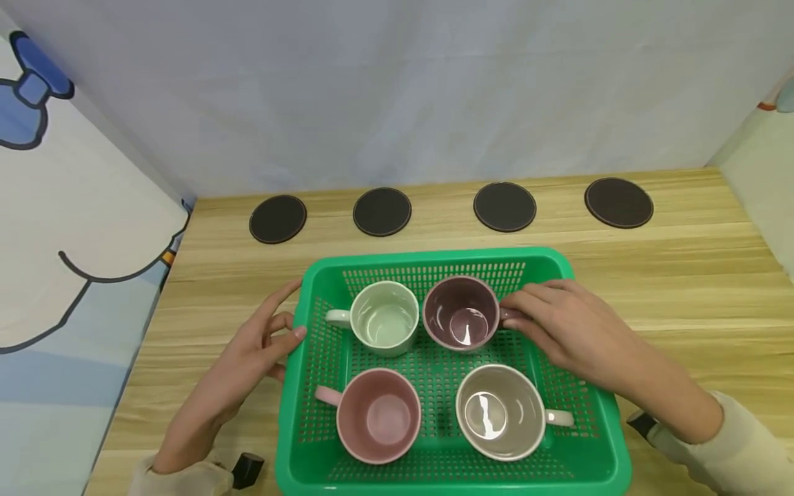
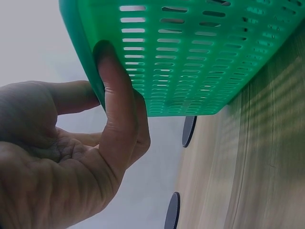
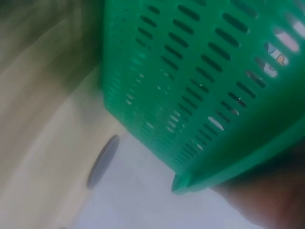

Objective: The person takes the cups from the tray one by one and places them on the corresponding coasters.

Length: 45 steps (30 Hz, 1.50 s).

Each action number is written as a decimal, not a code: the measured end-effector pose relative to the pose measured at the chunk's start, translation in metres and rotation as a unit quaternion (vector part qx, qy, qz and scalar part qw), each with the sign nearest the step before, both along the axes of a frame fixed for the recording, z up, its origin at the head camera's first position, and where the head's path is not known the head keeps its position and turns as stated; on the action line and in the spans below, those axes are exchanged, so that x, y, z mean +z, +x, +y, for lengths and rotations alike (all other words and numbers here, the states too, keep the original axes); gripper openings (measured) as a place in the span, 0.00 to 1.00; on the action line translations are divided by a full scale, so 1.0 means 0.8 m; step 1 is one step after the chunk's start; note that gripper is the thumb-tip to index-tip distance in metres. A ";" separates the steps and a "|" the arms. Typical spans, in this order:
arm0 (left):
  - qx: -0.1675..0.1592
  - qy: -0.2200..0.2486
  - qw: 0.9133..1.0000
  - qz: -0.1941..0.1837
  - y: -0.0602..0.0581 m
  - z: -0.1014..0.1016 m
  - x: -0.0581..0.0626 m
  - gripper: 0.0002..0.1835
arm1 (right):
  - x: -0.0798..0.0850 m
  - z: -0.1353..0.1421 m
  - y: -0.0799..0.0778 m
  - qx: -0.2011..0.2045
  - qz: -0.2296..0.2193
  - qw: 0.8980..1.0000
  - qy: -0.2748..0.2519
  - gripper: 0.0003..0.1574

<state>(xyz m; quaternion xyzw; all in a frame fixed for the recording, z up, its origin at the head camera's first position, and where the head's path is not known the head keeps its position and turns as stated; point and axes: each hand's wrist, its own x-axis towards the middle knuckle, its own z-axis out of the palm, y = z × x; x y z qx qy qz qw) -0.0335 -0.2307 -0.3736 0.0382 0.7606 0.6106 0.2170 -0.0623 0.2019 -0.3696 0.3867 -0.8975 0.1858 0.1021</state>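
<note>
A green plastic basket (image 1: 455, 475) with slotted walls holds the mugs. At its left rim, my left hand (image 1: 257, 351) grips the edge, thumb on top and fingers underneath; the left wrist view shows those fingers (image 2: 119, 105) against the slotted wall. Across the basket, my right hand (image 1: 573, 327) pinches the handle of a dark purple mug (image 1: 446, 303) in the back right of the basket. Beside that mug sits a pale green mug (image 1: 384, 317). In front are a pink mug (image 1: 378, 417) and a beige mug (image 1: 501, 413). The right wrist view hides most of that hand.
Behind the basket, several black round coasters lie in a row: far left coaster (image 1: 278, 219), second coaster (image 1: 382, 211), third coaster (image 1: 505, 206), far right coaster (image 1: 618, 202). The wood-grain table (image 1: 695, 303) ends at a pale cloth backdrop (image 1: 434, 103).
</note>
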 end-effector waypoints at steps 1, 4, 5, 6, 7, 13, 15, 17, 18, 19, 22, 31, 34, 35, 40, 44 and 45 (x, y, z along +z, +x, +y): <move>0.000 0.002 1.000 0.001 0.000 0.000 0.000 0.38 | 0.000 -0.001 0.000 -0.002 -0.001 1.000 -0.007 0.09; 0.000 0.003 1.000 0.003 -0.001 0.001 -0.001 0.38 | 0.002 -0.005 0.000 -0.012 -0.011 1.000 -0.023 0.09; -0.001 0.003 1.000 0.003 -0.001 0.001 0.000 0.38 | 0.002 -0.005 0.000 -0.016 -0.018 0.999 -0.028 0.09; -0.001 0.002 1.000 0.003 -0.001 0.002 0.000 0.38 | 0.002 -0.006 0.000 -0.019 -0.025 0.999 -0.033 0.10; -0.001 0.001 1.000 0.003 -0.001 0.002 0.000 0.38 | 0.001 -0.006 0.000 -0.022 -0.031 0.999 -0.038 0.11; 0.000 0.000 1.000 0.004 -0.001 0.002 0.000 0.37 | -0.002 -0.008 0.001 -0.039 -0.051 0.994 -0.088 0.15; 0.000 0.000 1.000 0.005 -0.001 0.002 -0.001 0.37 | -0.002 -0.008 0.002 -0.043 -0.055 0.992 -0.105 0.16; -0.001 0.000 1.000 0.006 -0.001 0.002 -0.001 0.37 | -0.002 -0.008 0.001 -0.043 -0.057 0.991 -0.118 0.17; 0.000 -0.001 1.000 0.007 -0.001 0.002 -0.001 0.37 | -0.002 -0.008 0.001 -0.043 -0.056 0.990 -0.121 0.17; 0.000 -0.002 1.000 0.007 0.000 0.002 -0.001 0.37 | -0.002 -0.008 0.001 -0.042 -0.055 0.990 -0.123 0.17; 0.001 -0.005 1.000 0.006 0.000 0.002 -0.001 0.37 | -0.003 -0.008 0.000 -0.044 -0.051 0.990 -0.127 0.17; 0.003 -0.003 1.000 0.004 0.002 0.002 0.000 0.37 | -0.004 -0.008 0.003 -0.051 -0.048 0.986 -0.153 0.19; 0.002 -0.004 1.000 0.007 0.003 0.002 -0.001 0.37 | -0.004 -0.008 0.004 -0.055 -0.061 0.982 -0.170 0.19; 0.003 -0.004 1.000 0.007 0.003 0.002 -0.001 0.37 | -0.004 -0.007 0.005 -0.059 -0.069 0.980 -0.177 0.19; 0.003 -0.002 1.000 0.008 0.003 0.001 -0.002 0.37 | -0.002 -0.003 0.006 -0.074 -0.089 0.972 -0.205 0.20; 0.001 0.004 1.000 0.008 0.003 0.001 -0.004 0.37 | 0.001 0.000 0.006 -0.082 -0.092 0.965 -0.230 0.21; 0.000 0.007 1.000 0.009 0.002 0.001 -0.004 0.37 | 0.002 0.001 0.005 -0.084 -0.095 0.963 -0.238 0.21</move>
